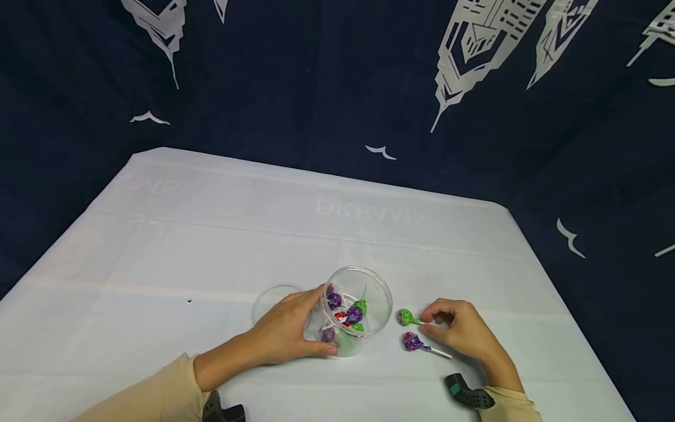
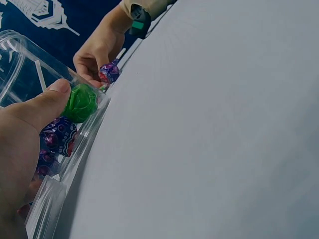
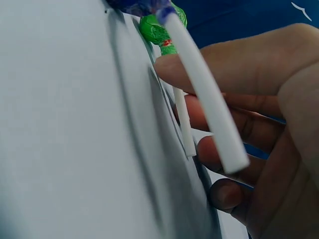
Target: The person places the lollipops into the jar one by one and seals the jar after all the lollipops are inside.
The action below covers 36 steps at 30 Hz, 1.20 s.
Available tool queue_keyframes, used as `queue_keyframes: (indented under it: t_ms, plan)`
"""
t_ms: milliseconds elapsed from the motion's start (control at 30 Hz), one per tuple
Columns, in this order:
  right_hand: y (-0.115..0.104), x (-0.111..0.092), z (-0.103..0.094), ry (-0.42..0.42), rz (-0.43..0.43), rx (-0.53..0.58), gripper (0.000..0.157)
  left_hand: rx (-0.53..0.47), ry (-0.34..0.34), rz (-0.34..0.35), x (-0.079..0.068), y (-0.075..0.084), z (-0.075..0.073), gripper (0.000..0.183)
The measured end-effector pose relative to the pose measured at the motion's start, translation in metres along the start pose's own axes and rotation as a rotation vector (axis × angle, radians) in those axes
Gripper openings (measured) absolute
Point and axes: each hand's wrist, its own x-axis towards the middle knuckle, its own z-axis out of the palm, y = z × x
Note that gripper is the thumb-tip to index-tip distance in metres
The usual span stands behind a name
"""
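Observation:
My left hand grips the side of a clear plastic jar, its thumb along the near wall. Inside the jar lie several wrapped lollipops, among them a purple one and a green one. To the right of the jar, my right hand pinches the stick of a green lollipop between thumb and index finger, close to the tabletop. A purple lollipop with a white stick lies just nearer to me, below that hand, and its stick crosses the foreground of the right wrist view.
A clear round lid lies partly hidden behind my left hand. White cloth covers the table, with a tiny dark speck on the left. A dark blue curtain with white prints hangs beyond the far edge.

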Motion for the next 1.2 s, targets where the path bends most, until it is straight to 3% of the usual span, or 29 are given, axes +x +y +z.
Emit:
queue_keyframes:
  t_ms: [567, 967, 1200]
  plan:
    - [-0.0004, 0.0003, 0.0013, -0.001, -0.029, -0.033, 0.025, -0.010, -0.006, -0.015, -0.0001, 0.0004, -0.0005, 0.107]
    - [-0.0030, -0.0009, 0.0003, -0.028, 0.011, -0.031, 0.021, -0.012, 0.003, -0.012, -0.0011, -0.0002, 0.0006, 0.107]
    - [-0.0052, -0.0002, -0.0002, 0.004, 0.025, -0.035, 0.019, -0.009, 0.003, -0.010, -0.0009, -0.0007, 0.0008, 0.107]
